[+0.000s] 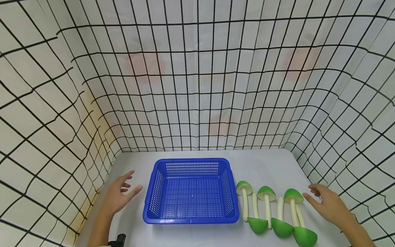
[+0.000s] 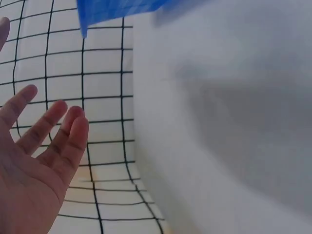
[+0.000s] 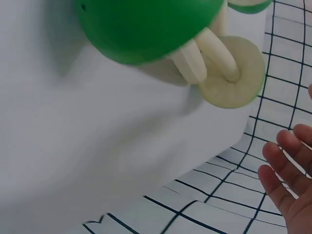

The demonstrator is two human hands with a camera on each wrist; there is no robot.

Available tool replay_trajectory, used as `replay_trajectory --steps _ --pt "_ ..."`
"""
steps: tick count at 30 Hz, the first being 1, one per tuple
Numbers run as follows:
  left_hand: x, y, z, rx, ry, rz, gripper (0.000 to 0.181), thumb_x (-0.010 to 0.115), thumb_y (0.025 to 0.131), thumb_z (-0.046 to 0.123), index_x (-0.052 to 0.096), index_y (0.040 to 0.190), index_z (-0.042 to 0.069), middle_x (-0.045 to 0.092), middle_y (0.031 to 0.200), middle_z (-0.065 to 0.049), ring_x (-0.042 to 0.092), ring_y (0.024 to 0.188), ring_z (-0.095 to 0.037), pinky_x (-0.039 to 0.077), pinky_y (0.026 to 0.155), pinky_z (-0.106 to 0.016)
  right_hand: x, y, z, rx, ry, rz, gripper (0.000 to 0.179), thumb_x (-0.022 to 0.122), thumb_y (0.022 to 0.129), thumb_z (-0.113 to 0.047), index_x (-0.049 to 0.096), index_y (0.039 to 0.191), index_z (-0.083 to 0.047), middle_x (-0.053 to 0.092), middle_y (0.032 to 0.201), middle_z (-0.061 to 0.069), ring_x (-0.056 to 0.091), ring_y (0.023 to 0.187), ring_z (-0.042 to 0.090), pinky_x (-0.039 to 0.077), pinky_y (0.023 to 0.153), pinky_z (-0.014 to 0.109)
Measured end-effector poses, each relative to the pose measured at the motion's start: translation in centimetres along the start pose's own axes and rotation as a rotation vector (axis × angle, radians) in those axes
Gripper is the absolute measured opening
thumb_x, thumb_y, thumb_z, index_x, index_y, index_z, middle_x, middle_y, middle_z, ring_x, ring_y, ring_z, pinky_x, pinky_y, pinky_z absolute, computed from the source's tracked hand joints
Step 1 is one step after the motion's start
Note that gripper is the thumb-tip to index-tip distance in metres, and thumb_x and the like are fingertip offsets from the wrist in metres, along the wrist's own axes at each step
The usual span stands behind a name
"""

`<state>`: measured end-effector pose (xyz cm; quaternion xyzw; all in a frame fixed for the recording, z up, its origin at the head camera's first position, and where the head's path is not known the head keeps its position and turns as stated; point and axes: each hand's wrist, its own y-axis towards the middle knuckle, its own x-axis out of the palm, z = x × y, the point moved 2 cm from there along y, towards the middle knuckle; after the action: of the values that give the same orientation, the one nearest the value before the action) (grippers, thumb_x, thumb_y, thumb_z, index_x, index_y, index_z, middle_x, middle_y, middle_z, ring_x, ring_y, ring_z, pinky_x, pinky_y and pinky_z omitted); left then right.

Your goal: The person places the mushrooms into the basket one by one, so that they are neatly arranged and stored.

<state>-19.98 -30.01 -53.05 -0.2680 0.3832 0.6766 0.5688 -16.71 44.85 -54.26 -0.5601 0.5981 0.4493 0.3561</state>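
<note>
My left hand hovers left of a blue plastic basket, fingers spread and holding nothing. In the left wrist view the left palm faces up with its fingers apart. Several toy mushrooms with green caps and pale stems lie right of the basket, heads alternating front and back. My right hand is just right of the nearest mushroom cap, its fingers loosely bent around nothing. From the right wrist, a big green cap fills the top and the right fingers stay apart from the mushrooms.
A white table bears the basket and mushrooms. White cloth with a black grid rises behind it and on both sides. A dark wrist strap shows on the left forearm. Another front cap lies near the table's front.
</note>
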Motion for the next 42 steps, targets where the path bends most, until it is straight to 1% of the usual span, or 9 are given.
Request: replay_trajectory --steps 2,5,10,15,18,25,33,37,42 --pt "0.7 -0.1 0.3 0.002 -0.067 -0.007 0.074 0.07 0.083 0.055 0.045 0.145 0.024 0.059 0.127 -0.013 0.063 0.096 -0.027 0.055 0.078 -0.042 0.7 -0.2 0.3 0.015 0.006 0.03 0.051 0.064 0.091 -0.045 0.061 0.109 0.002 0.067 0.093 0.014 0.062 0.083 0.026 0.051 0.066 0.041" --pt "1.7 -0.4 0.5 -0.021 -0.12 -0.026 0.07 0.069 0.084 0.054 0.045 0.145 0.027 0.059 0.126 -0.011 0.062 0.09 -0.021 0.053 0.075 -0.035 1.8 -0.6 0.8 0.025 0.023 0.053 0.039 0.065 0.092 -0.041 0.064 0.1 -0.002 0.066 0.082 0.004 0.057 0.071 0.013 0.046 0.057 0.028" --pt "3.3 -0.9 0.6 -0.082 -0.192 -0.088 0.068 0.067 0.085 0.056 0.044 0.145 0.033 0.057 0.126 -0.009 0.059 0.085 -0.017 0.049 0.073 -0.03 3.4 -1.3 1.4 0.072 0.041 0.034 0.035 0.063 0.093 -0.041 0.064 0.094 -0.006 0.059 0.074 -0.001 0.047 0.064 0.004 0.039 0.053 0.023" --pt "4.6 -1.3 0.8 -0.177 -0.345 -0.155 0.063 0.067 0.086 0.054 0.044 0.142 0.039 0.056 0.118 -0.008 0.062 0.074 -0.018 0.052 0.062 -0.029 4.4 -1.9 1.6 0.125 0.061 -0.01 0.038 0.062 0.094 -0.042 0.065 0.093 -0.005 0.059 0.075 -0.001 0.046 0.064 0.004 0.039 0.054 0.023" --pt "5.1 -1.4 0.9 -0.229 -0.417 -0.159 0.059 0.069 0.085 0.052 0.049 0.138 0.039 0.054 0.111 -0.008 0.062 0.068 -0.019 0.051 0.058 -0.028 4.7 -2.1 1.6 0.175 0.08 -0.061 0.043 0.059 0.094 -0.045 0.065 0.094 -0.002 0.062 0.077 0.001 0.051 0.068 0.009 0.041 0.055 0.024" --pt "6.0 -1.8 0.9 -0.25 -0.473 -0.143 0.049 0.071 0.085 0.047 0.059 0.13 0.031 0.05 0.098 -0.007 0.05 0.052 -0.013 0.043 0.048 -0.025 5.9 -2.5 2.0 0.29 0.123 -0.178 0.057 0.055 0.093 -0.054 0.064 0.103 0.001 0.066 0.088 0.004 0.059 0.077 0.015 0.046 0.061 0.027" --pt "6.8 -1.9 0.9 -0.259 -0.508 -0.111 0.049 0.07 0.086 0.047 0.06 0.13 0.029 0.05 0.097 -0.008 0.05 0.059 -0.012 0.041 0.05 -0.023 7.3 -2.9 2.2 0.368 0.22 -0.271 0.072 0.056 0.089 -0.062 0.06 0.119 0.003 0.068 0.097 0.004 0.061 0.083 0.013 0.048 0.065 0.028" --pt "7.1 -1.6 0.9 -0.288 -0.531 -0.131 0.048 0.07 0.086 0.045 0.059 0.131 0.03 0.05 0.106 -0.01 0.054 0.069 -0.017 0.045 0.056 -0.024 7.6 -3.1 1.9 0.375 0.268 -0.288 0.073 0.056 0.09 -0.06 0.055 0.125 0.005 0.067 0.101 0.006 0.061 0.085 0.013 0.049 0.064 0.026" --pt "7.8 -1.3 1.0 -0.279 -0.514 -0.119 0.051 0.069 0.084 0.052 0.059 0.13 0.034 0.052 0.107 -0.009 0.052 0.084 -0.023 0.045 0.062 -0.025 7.4 -3.0 1.3 0.393 0.315 -0.312 0.071 0.058 0.092 -0.054 0.05 0.13 0.006 0.067 0.103 0.008 0.061 0.085 0.014 0.05 0.063 0.027"
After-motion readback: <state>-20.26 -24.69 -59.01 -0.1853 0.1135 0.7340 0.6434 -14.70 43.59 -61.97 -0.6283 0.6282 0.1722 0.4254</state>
